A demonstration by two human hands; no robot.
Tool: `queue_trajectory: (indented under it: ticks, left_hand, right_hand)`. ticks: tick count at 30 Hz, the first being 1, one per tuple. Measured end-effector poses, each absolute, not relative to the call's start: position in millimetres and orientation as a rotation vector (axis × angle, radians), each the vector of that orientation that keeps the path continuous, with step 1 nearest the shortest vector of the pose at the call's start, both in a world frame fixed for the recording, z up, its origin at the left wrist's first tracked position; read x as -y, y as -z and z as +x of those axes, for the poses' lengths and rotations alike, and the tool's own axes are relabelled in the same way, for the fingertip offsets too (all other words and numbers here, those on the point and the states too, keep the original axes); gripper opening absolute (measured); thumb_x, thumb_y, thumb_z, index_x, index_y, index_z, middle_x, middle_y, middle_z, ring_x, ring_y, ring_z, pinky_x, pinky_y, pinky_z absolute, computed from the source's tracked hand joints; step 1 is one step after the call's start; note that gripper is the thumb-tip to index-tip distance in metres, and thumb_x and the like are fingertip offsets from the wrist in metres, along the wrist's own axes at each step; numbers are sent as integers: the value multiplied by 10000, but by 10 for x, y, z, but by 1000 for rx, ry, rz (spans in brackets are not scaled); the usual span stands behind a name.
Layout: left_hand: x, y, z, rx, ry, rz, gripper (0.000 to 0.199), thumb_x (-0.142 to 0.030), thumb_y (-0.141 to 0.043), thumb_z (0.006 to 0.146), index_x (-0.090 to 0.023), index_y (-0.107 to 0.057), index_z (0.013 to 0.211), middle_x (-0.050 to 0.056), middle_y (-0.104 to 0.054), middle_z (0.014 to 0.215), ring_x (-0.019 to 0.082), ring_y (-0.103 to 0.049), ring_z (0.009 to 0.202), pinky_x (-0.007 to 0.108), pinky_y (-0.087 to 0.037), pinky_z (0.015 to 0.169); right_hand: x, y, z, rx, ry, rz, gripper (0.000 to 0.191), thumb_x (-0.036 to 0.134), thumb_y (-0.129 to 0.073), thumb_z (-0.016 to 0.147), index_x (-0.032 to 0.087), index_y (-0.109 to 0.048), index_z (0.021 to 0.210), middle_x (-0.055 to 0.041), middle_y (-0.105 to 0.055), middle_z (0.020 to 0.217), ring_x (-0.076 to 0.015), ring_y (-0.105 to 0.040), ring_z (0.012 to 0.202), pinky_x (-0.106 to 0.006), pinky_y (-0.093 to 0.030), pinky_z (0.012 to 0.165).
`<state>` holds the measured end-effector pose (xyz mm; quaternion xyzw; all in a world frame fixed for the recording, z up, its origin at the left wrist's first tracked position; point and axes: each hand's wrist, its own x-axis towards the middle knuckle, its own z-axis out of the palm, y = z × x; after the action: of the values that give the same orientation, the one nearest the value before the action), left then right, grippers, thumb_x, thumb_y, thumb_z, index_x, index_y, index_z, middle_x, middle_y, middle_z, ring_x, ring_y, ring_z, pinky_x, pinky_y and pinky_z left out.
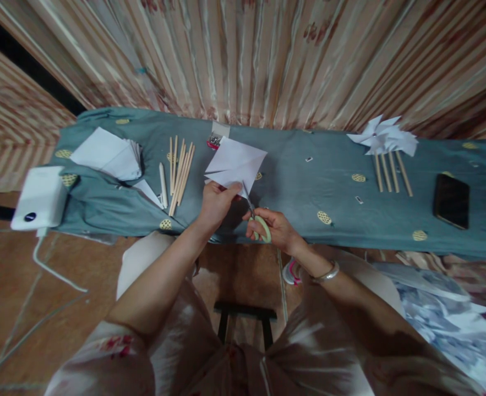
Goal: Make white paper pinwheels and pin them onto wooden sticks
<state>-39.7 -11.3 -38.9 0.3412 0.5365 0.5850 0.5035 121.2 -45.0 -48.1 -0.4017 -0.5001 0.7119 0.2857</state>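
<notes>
A white square of paper (243,157) is held up over the cloth-covered table, with a slit running in from its left corner. My left hand (220,201) pinches its near edge between thumb and fingers. My right hand (273,226) grips a pair of scissors (261,228) with light green handles. The scissor blades reach the paper's near corner, just right of my left thumb. Whether the blades are fully closed is hard to make out. Behind the paper sits a small open box of metal pins (215,141), partly covered by it.
Wooden sticks (181,176), a white pencil-like stick (163,184) and a stack of white paper (106,154) lie left. Finished paper pinwheels (385,136) and a black phone (452,201) lie right. A white power bank (40,198) with cable sits at the left end.
</notes>
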Motion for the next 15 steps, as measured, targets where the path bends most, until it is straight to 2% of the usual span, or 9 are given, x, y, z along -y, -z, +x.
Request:
queue_trajectory:
  ticks: [4,10,15]
  left_hand:
    - [106,401,-399,-1287,-1425,830,187,-279,-745,583,-164,-656,700,-13,-652,645,126,-549,555,248,-468,518]
    - [82,431,-407,-1273,-1443,842,195,-271,-731,563,-164,-657,710,-18,-660,658,111,-534,537,228,-465,496]
    - [83,459,-400,-1262,-1435,863,214,-284,-743,562,-156,-651,707,-12,-658,653,106,-534,530,223,-458,486]
  right_hand:
    - [453,483,1199,1310,-1908,-1078,432,513,-833,621,183,-628,810,31,-658,601,-84,-579,513,-201,-458,508]
    - [454,501,1184,1280,-1929,-1105,498,572,-827,591,180,-619,816,43,-649,576,-74,-568,488,-192,-441,489]
    - [438,477,1201,1302,-1939,-1081,470,555,-817,621,186,-621,836,41,-651,600,-79,-573,504,-206,-457,507]
